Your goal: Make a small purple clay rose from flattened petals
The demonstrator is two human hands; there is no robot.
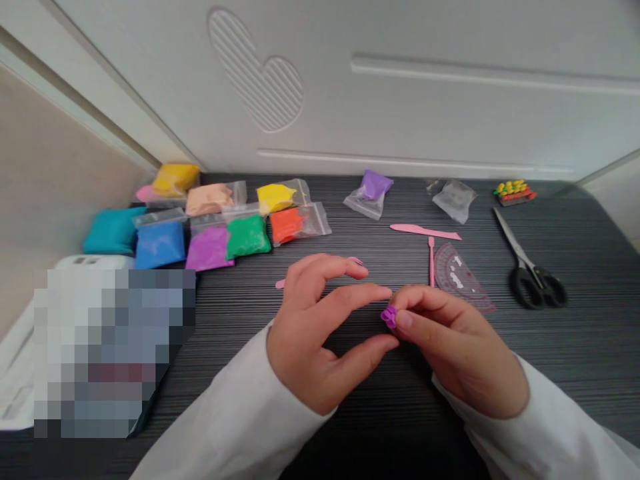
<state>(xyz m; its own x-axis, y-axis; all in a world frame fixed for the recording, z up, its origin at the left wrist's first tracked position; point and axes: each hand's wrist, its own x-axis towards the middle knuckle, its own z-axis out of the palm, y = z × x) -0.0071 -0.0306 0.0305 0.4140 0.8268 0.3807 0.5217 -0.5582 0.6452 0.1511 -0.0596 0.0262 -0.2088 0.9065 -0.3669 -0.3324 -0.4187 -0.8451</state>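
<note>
A small folded piece of purple modelling clay (389, 317) is pinched between the thumb and fingers of my right hand (463, 347). My left hand (325, 327) is beside it, thumb and fingers apart in a curve around the clay's left side, with nothing visibly gripped. A pink modelling tool lies mostly hidden under my left hand; its rounded end (281, 284) shows at the left. Beyond my right hand lie a pink clay knife (425, 231), a thin pink tool (431, 261) and a clear protractor (461, 277) with small white pieces on it.
Several bags of coloured clay, among them a green one (249, 236), lie at the back left. A purple clay bag (375, 185) and a clear bag (455, 200) lie further right. Black-handled scissors (533, 273) and a small yellow-and-red clay model (514, 192) are at the right. A blurred-out object (115, 347) lies at the left.
</note>
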